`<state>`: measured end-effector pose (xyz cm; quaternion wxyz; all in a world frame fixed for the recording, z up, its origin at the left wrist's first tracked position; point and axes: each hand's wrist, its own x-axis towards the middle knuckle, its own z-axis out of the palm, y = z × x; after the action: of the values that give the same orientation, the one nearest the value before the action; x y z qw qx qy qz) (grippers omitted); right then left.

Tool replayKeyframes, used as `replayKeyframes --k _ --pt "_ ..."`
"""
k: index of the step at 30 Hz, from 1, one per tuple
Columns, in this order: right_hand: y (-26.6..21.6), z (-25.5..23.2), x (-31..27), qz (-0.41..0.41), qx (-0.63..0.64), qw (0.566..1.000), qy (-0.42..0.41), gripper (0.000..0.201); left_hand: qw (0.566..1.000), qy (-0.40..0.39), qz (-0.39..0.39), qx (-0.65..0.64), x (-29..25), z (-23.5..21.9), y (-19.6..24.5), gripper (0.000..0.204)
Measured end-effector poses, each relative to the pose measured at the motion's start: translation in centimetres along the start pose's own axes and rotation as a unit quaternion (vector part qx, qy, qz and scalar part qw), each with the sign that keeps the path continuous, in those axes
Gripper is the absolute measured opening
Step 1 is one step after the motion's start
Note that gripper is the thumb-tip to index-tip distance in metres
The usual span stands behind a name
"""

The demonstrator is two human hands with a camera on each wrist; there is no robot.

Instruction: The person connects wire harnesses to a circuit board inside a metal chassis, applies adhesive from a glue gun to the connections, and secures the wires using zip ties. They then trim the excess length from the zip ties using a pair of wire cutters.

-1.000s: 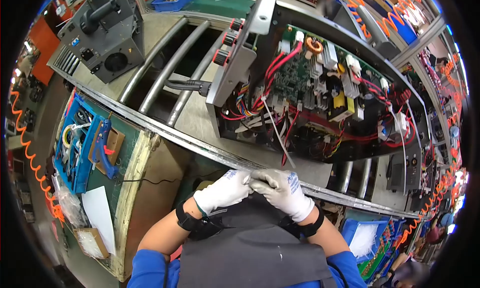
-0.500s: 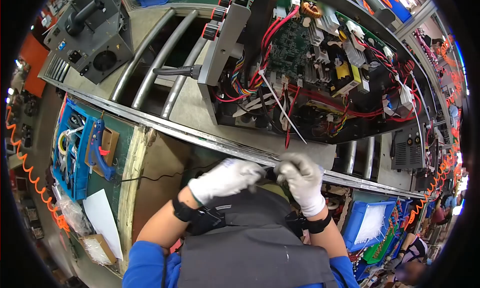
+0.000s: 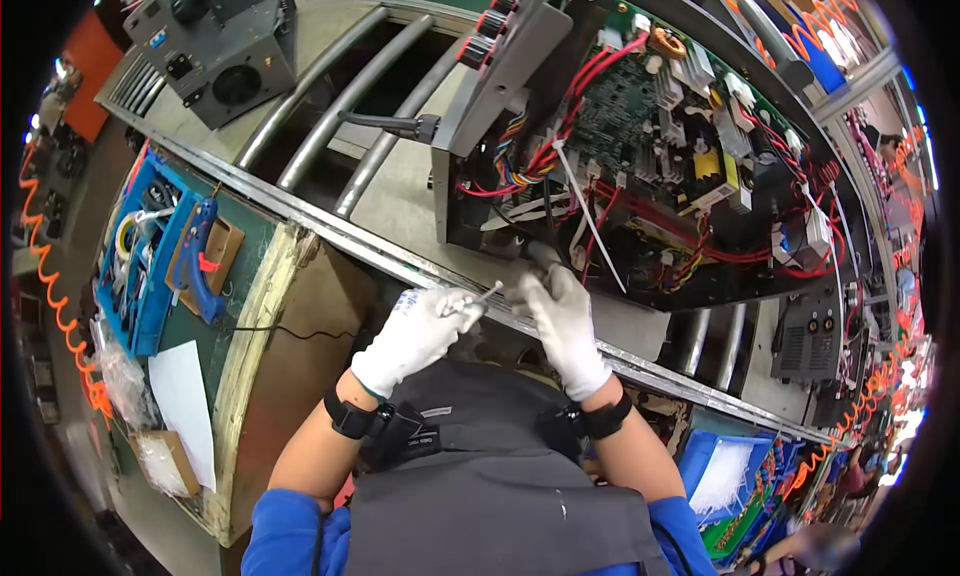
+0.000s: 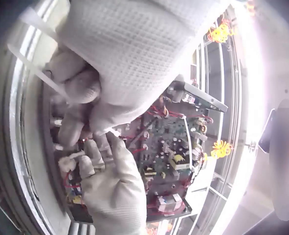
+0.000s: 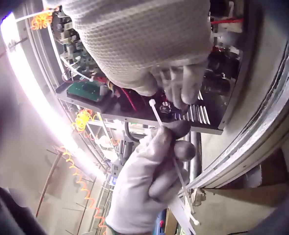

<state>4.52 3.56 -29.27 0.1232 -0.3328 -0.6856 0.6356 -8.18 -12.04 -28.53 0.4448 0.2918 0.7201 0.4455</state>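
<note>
My left hand [image 3: 412,334], in a white glove with greyish fingertips, pinches a white cable tie [image 5: 156,113] whose small square head sticks up past the fingers. Its thin tail trails down below that hand in the right wrist view. Close by, my gloved right hand [image 3: 565,331] has its fingers loosely bent and nothing visible between them, just apart from the tie's head. Both hands are in front of an opened dark metal chassis [image 3: 447,196] with a green circuit board [image 3: 612,116]. Another white cable tie [image 3: 590,221], its long tail sticking out, circles the coloured wire bundle [image 3: 510,161].
A metal conveyor rail [image 3: 400,268] runs between me and the chassis, with steel rollers [image 3: 335,116] to the left. The left bench carries a blue tool tray [image 3: 140,261] and a blue glue gun [image 3: 200,266]. Blue bins [image 3: 700,451] stand at lower right.
The hands were together, then drew apart, and are now close again and further forward toward the chassis. The tie's head now shows above the left fingers. The view has shifted slightly.
</note>
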Motion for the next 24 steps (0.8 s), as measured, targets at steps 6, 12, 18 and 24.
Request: replayKeyframes --k 6,12,18,24 --pt "0.0 1.6 2.5 -0.029 0.144 0.989 0.018 0.034 0.989 0.049 0.016 -0.135 0.3 0.6 -1.4 0.015" --pt "-0.1 1.8 4.3 -0.083 0.193 0.978 -0.013 0.033 0.976 0.151 0.141 -0.063 0.8 0.0 -1.0 0.025" --pt "-1.5 1.6 3.9 -0.111 0.154 0.982 -0.016 0.028 0.967 0.178 0.122 -0.134 1.7 -0.1 0.5 0.025" --pt "-2.8 2.9 3.0 -0.189 0.029 0.981 0.039 0.023 0.928 0.126 0.109 -0.332 2.4 -0.1 -0.1 0.028"
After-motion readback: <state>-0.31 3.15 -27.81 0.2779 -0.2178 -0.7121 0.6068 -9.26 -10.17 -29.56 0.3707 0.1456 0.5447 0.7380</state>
